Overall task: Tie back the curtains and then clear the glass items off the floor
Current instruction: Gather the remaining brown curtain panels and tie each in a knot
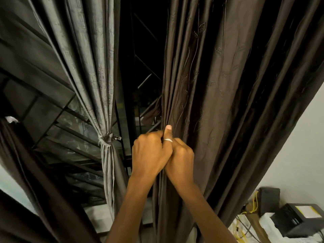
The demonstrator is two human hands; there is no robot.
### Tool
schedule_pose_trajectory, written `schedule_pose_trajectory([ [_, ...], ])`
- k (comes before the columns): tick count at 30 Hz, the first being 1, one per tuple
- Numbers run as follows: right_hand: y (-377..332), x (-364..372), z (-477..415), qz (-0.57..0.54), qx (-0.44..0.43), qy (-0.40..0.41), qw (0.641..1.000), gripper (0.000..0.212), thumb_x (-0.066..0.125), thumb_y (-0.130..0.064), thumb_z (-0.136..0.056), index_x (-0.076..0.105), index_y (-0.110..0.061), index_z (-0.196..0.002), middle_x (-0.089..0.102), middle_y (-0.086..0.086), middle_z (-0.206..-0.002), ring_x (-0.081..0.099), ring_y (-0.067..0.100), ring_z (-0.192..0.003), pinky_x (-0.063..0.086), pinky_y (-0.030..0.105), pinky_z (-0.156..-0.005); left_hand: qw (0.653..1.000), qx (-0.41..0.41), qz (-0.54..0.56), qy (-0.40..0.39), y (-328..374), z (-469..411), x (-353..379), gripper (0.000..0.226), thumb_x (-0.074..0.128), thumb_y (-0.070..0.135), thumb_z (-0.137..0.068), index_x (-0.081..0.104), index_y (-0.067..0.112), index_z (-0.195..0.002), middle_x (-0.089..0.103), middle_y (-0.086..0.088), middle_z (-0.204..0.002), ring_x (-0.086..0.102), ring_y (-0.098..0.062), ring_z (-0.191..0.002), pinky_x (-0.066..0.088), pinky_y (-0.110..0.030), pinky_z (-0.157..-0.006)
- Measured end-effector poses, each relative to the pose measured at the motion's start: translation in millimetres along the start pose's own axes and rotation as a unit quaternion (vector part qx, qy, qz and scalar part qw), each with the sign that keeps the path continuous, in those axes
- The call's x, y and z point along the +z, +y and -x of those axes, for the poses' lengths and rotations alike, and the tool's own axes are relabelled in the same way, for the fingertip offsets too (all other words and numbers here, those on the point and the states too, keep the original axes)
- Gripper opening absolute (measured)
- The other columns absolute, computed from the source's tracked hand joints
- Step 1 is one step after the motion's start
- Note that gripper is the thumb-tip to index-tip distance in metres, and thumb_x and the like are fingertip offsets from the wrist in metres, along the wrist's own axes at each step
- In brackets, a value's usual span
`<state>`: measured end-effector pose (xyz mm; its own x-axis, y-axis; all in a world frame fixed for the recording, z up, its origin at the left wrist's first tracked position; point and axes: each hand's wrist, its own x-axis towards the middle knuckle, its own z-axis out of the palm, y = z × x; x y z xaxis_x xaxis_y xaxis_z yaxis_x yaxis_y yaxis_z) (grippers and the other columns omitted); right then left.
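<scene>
From where I stand, the job looks somewhere in its first half. The pale grey pleated curtain [98, 67] on the left is already gathered and cinched by a knotted grey fabric tie [107, 137], so it hangs pinched in front of the black metal window grille [70, 130]. The dark brown embroidered curtain [219, 85] to its right is not tied yet. It falls loose, and both hands are at its inner edge. The left hand [150, 151] and right hand [180, 158] are pressed close together, their fingers curled tightly into the bunched folds. A ringed thumb [168, 135] stands up between them, though I cannot tell whose it is. I would judge this to be the gathering of that panel before a tie goes round it, and no tie for it is in sight. At the far left a second dark brown curtain [26, 172] hangs, but whether it is fastened I cannot tell. The glass items have not come into it, since the floor is out of view and no glass shows. By my count there are three curtain panels, one tie and two hands. At the lower right are a black box [269, 199] and some yellow cables [254, 204].
</scene>
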<state>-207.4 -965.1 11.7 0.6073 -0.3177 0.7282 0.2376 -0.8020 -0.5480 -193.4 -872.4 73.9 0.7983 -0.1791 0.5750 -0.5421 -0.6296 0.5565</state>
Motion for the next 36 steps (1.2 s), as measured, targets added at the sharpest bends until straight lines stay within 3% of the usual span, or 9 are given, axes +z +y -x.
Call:
schedule_pose_trajectory([
  [5, 2, 0, 1, 0.020, -0.020, 0.009, 1.000, 0.005, 0.074, -0.006, -0.085, 0.072, -0.008, -0.081, 0.061, -0.001, -0.067, 0.055, 0.009, -0.054, 0.040, 0.021, -0.048, 0.998, -0.042, -0.037, 0.019, 11, -2, 4, 0.057, 0.053, 0.055, -0.096, 0.035, 0.022, -0.053, 0.041, 0.008, -0.047, 0.053, -0.019, -0.048, 0.045, -0.031, -0.053],
  [10, 6, -13, -6, -0.046, -0.021, -0.034, 0.998, 0.015, 0.067, -0.007, -0.094, 0.072, -0.010, -0.080, 0.060, -0.010, -0.071, 0.053, 0.002, -0.060, 0.038, 0.012, -0.056, 0.997, -0.057, -0.050, 0.033, 10, -1, 11, 0.046, 0.050, 0.039, -0.101, 0.061, 0.012, -0.065, 0.059, -0.004, -0.057, 0.063, -0.026, -0.057, 0.044, -0.032, -0.056],
  [13, 12, -26, -15, -0.077, -0.023, -0.091, 0.993, 0.013, 0.068, -0.013, -0.096, 0.079, -0.015, -0.100, 0.074, -0.004, -0.088, 0.068, 0.005, -0.078, 0.052, 0.018, -0.068, 0.995, -0.063, -0.056, 0.044, 6, -4, 9, 0.048, 0.049, 0.041, -0.102, 0.066, 0.010, -0.069, 0.063, -0.007, -0.060, 0.061, -0.026, -0.058, 0.036, -0.030, -0.055],
  [15, 19, -38, -18, -0.033, -0.011, -0.045, 0.998, 0.021, 0.071, -0.025, -0.095, 0.078, -0.018, -0.113, 0.077, -0.004, -0.104, 0.071, 0.006, -0.093, 0.057, 0.025, -0.082, 0.995, -0.064, -0.056, 0.049, 1, -7, 8, 0.049, 0.050, 0.039, -0.101, 0.059, 0.013, -0.060, 0.060, -0.008, -0.057, 0.058, -0.029, -0.056, 0.036, -0.031, -0.055],
  [19, 34, -74, -26, 0.110, 0.053, 0.189, 0.974, 0.037, 0.078, -0.032, -0.089, 0.068, -0.011, -0.118, 0.063, 0.007, -0.114, 0.060, 0.024, -0.104, 0.046, 0.025, -0.083, 0.996, -0.049, -0.051, 0.059, -9, -12, 7, 0.057, 0.054, 0.035, -0.100, 0.034, 0.023, -0.048, 0.041, 0.002, -0.044, 0.046, -0.024, -0.043, 0.044, -0.035, -0.051],
  [23, 56, -100, -50, 0.054, 0.179, 0.166, 0.968, 0.069, 0.082, -0.043, -0.082, 0.050, -0.014, -0.135, 0.054, 0.001, -0.124, 0.055, 0.021, -0.116, 0.049, 0.034, -0.095, 0.997, -0.042, -0.032, 0.064, -20, -16, 6, 0.057, 0.055, 0.035, -0.100, 0.037, 0.022, -0.047, 0.038, 0.005, -0.042, 0.040, -0.016, -0.039, 0.032, -0.028, -0.048],
  [27, 75, -111, -67, 0.034, 0.183, 0.101, 0.977, 0.032, 0.077, -0.032, -0.090, 0.069, -0.011, -0.113, 0.066, -0.006, -0.093, 0.067, 0.015, -0.092, 0.046, 0.015, -0.077, 0.997, -0.044, -0.015, 0.067, -27, -24, 10, 0.057, 0.055, 0.034, -0.100, 0.037, 0.022, -0.047, 0.038, 0.004, -0.041, 0.040, -0.015, -0.038, 0.027, -0.026, -0.047],
  [30, 93, -118, -72, 0.047, 0.161, 0.121, 0.978, 0.018, 0.074, -0.030, -0.092, 0.072, -0.012, -0.089, 0.071, -0.001, -0.080, 0.069, 0.018, -0.078, 0.052, 0.028, -0.072, 0.997, -0.060, -0.012, 0.057, -34, -32, 10, 0.058, 0.054, 0.037, -0.100, 0.039, 0.020, -0.047, 0.042, 0.001, -0.042, 0.045, -0.021, -0.041, 0.030, -0.028, -0.048],
  [36, 95, -104, -61, 0.062, 0.137, 0.144, 0.978, 0.017, 0.071, -0.025, -0.094, 0.066, -0.014, -0.082, 0.067, 0.003, -0.076, 0.063, 0.019, -0.068, 0.048, 0.030, -0.065, 0.996, -0.057, -0.015, 0.063, -35, -35, 21, 0.058, 0.054, 0.036, -0.100, 0.036, 0.023, -0.047, 0.040, 0.002, -0.043, 0.042, -0.020, -0.040, 0.032, -0.028, -0.047],
])
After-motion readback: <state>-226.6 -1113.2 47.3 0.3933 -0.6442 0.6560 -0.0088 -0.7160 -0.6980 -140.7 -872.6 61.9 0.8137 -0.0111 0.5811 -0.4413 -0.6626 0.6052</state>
